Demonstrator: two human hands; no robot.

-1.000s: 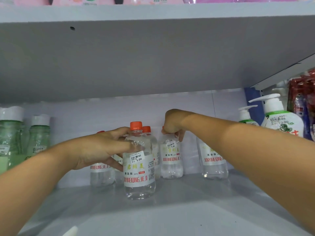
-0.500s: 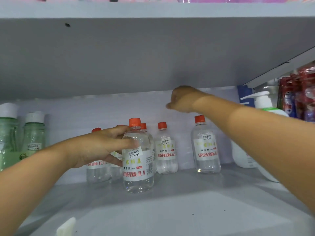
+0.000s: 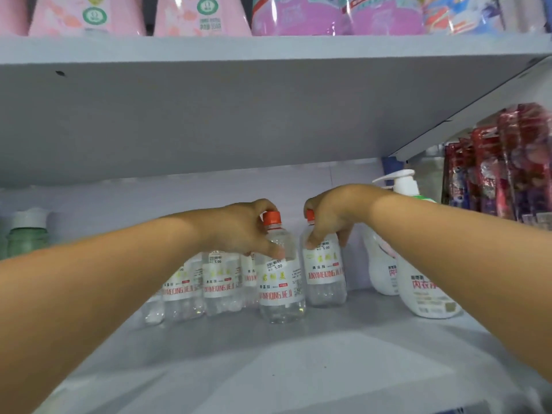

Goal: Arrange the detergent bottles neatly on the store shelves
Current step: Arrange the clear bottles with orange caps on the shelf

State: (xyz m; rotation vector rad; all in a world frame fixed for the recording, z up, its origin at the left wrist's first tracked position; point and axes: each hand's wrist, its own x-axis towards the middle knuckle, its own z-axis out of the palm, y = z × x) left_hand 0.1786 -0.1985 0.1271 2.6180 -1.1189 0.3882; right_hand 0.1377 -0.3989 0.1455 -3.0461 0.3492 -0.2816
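Note:
Several clear detergent bottles with orange caps and white labels stand grouped at the back of the grey shelf (image 3: 268,363). My left hand (image 3: 239,231) grips the shoulder of the front bottle (image 3: 279,282), which stands upright nearest to me. Just to its right, my right hand (image 3: 331,216) grips the neck of a second bottle (image 3: 324,279), covering most of its cap. Three more bottles (image 3: 219,282) stand behind my left forearm, partly hidden by it.
White pump bottles (image 3: 424,291) stand right of the clear bottles, close to my right arm. Green bottles with white caps (image 3: 27,234) are at the far left. Red packets (image 3: 507,162) hang at right. The shelf above (image 3: 268,49) holds pink and purple pouches.
My right hand came down from mid-air and took hold of a bottle beside the front one. The clear bottles now stand closer together. My left hand stays on the front bottle.

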